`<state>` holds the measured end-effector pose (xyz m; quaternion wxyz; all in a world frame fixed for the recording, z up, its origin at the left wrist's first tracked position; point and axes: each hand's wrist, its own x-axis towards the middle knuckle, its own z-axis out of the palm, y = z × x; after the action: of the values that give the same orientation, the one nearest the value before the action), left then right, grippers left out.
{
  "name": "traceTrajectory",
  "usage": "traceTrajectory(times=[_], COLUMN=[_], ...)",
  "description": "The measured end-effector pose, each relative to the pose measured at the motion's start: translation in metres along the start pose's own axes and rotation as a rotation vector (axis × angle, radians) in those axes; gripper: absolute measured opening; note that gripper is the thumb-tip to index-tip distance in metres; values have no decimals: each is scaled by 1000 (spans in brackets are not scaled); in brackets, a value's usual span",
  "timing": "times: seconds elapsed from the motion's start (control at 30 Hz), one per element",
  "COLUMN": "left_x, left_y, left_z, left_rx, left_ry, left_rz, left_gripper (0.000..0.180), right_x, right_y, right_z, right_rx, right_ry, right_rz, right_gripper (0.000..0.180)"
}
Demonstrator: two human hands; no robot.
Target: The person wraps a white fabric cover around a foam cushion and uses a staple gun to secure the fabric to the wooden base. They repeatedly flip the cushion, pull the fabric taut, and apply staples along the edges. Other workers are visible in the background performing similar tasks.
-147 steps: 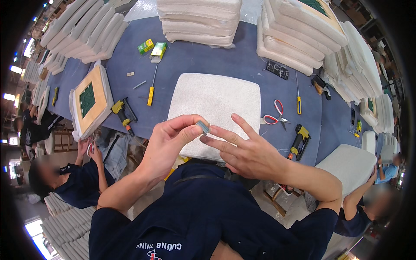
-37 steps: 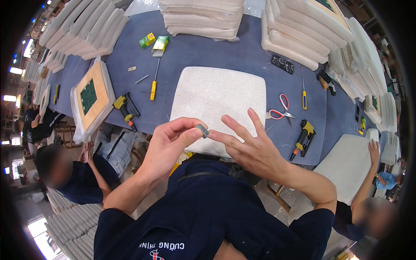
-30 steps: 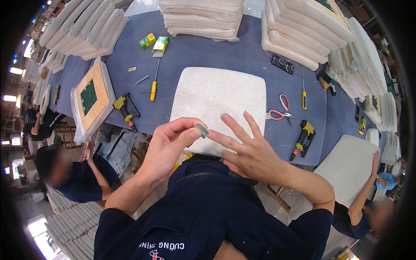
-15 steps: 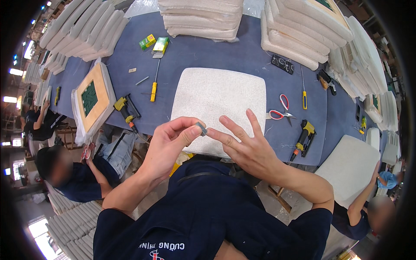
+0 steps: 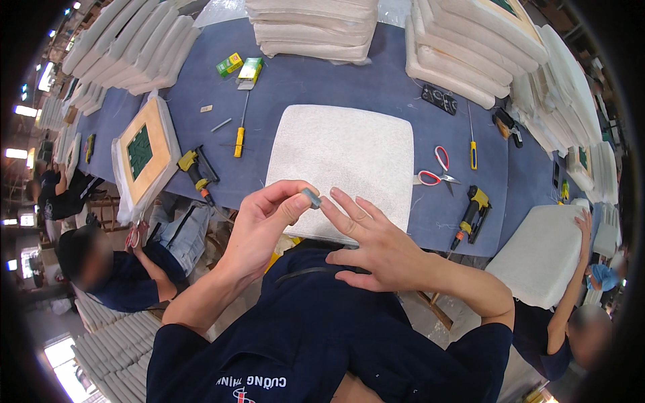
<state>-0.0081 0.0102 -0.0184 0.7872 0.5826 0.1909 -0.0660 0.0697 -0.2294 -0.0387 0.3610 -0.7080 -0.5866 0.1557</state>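
Between the thumb and forefinger of my left hand [image 5: 259, 218] is a short grey-blue strip [image 5: 311, 197], too small to name for certain. The fingers of my right hand [image 5: 379, 248] are spread; one fingertip lies close beside the strip's right end, and I cannot tell whether it touches. Both hands are over the near edge of a pale, square padded seat cushion [image 5: 342, 151] lying flat on the blue-covered table [image 5: 222, 54]. Red-and-white-handled scissors [image 5: 438, 171] lie right of the cushion.
Yellow-and-black staple guns [image 5: 473, 215] lie on both sides. Left are a yellow-handled screwdriver [image 5: 239, 141], a thin grey stick [image 5: 221, 125] and small green boxes [image 5: 250, 70]. A wood-backed cushion [image 5: 144, 151] leans left. Cushion stacks [image 5: 312, 30] stand behind. Co-workers [image 5: 134, 269] sit at both sides.
My right hand's fingers have swung lower and left, its thumb now showing apart. The strip has turned slightly in my left fingers. At right, a co-worker's pale cushion has tilted.
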Motion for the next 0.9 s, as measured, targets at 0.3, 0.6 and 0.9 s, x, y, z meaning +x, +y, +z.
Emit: traceTrajectory(times=[0.3,0.6,0.9], left_x=[0,-1,0], left_y=[2,-1,-3], left_z=[1,3,0], left_rx=[49,-11,23], left_ry=[9,27,33], left_rz=[17,22,17], left_gripper=[23,23,25], right_x=[1,3,2], right_y=[7,-1,-6], right_z=[4,-5,-3], right_rx=[-454,-48,16], right_ry=[6,-9,-6], right_rz=[25,13,13], right_gripper=[20,19,20])
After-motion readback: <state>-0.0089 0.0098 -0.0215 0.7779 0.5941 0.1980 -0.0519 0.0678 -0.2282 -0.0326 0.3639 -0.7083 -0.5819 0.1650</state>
